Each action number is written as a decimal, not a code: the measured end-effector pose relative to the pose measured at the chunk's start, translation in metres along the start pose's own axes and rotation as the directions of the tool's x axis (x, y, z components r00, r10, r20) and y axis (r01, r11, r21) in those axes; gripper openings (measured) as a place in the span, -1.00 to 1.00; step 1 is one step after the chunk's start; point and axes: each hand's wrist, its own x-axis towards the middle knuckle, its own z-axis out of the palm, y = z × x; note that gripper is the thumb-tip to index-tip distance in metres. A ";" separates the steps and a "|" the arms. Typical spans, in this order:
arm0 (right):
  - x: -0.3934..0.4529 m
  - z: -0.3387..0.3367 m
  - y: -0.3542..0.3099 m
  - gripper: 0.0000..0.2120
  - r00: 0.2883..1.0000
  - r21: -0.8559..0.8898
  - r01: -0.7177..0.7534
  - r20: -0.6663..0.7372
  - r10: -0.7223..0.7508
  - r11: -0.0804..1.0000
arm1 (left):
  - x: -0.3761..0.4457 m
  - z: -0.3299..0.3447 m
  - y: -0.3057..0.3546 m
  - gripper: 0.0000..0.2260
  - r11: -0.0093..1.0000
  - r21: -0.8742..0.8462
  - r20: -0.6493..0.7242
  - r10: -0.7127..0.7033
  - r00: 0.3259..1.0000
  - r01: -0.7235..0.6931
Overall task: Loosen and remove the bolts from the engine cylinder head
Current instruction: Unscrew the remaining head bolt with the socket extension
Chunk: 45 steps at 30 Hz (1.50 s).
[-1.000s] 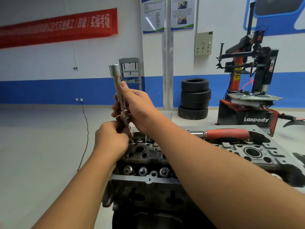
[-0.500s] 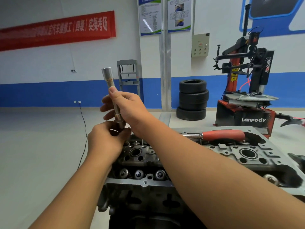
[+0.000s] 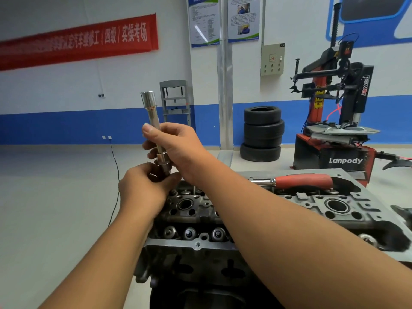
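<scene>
red ratchet handle [image 3: 304, 180] — silver extension bar [image 3: 153, 121]

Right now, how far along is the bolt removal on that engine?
Hard to count bolts out. The cylinder head is still on the engine. In hand: the right hand grips an extension bar while the left hand pinches its lower end. The red-handled ratchet lies idle on the head.

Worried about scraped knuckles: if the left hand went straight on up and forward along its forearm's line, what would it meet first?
Probably the socket at the lower end of the extension bar, which the left hand already pinches from below, with the right hand just beyond. Depth is hard to judge here.
</scene>
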 end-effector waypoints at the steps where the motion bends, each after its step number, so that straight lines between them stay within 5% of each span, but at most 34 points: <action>1: 0.000 0.000 0.001 -0.81 1.000 0.005 0.011 -0.021 -0.011 1.000 | 0.000 0.000 0.000 -0.83 1.000 -0.001 0.013 -0.001 1.000 0.001; 6: 0.002 -0.002 0.001 -0.80 0.999 0.048 0.006 -0.044 -0.004 0.999 | 0.001 0.005 0.000 -0.86 0.996 -0.090 0.152 -0.004 0.988 0.018; 11: 0.001 0.002 -0.001 -0.59 0.998 0.000 -0.040 0.046 0.040 0.999 | 0.002 -0.001 0.001 -0.83 1.000 0.009 0.001 -0.019 1.000 0.019; 15: 0.001 0.003 0.000 -0.68 0.999 -0.003 -0.014 0.039 0.015 1.000 | 0.002 -0.001 0.002 -0.78 1.000 0.005 -0.013 -0.022 1.000 0.022; 21: 0.004 0.005 0.000 -0.67 0.999 -0.027 -0.031 -0.041 0.030 0.999 | 0.006 0.003 -0.005 -0.84 0.983 -0.163 0.191 -0.046 0.980 0.078; 29: 0.003 0.003 0.002 -0.76 0.998 0.036 -0.012 -0.064 0.014 0.999 | 0.003 0.001 -0.003 -0.85 1.000 0.010 0.068 0.020 0.997 -0.021; 35: 0.002 0.005 0.001 -0.75 0.999 -0.006 0.002 -0.051 -0.002 1.000 | 0.004 0.003 -0.001 -0.81 1.000 -0.017 0.158 -0.006 0.987 0.008; 45: 0.004 0.006 0.002 -0.75 0.997 0.019 0.034 -0.072 -0.033 0.999 | 0.001 0.003 0.006 -0.78 0.991 0.121 0.045 0.056 0.997 -0.061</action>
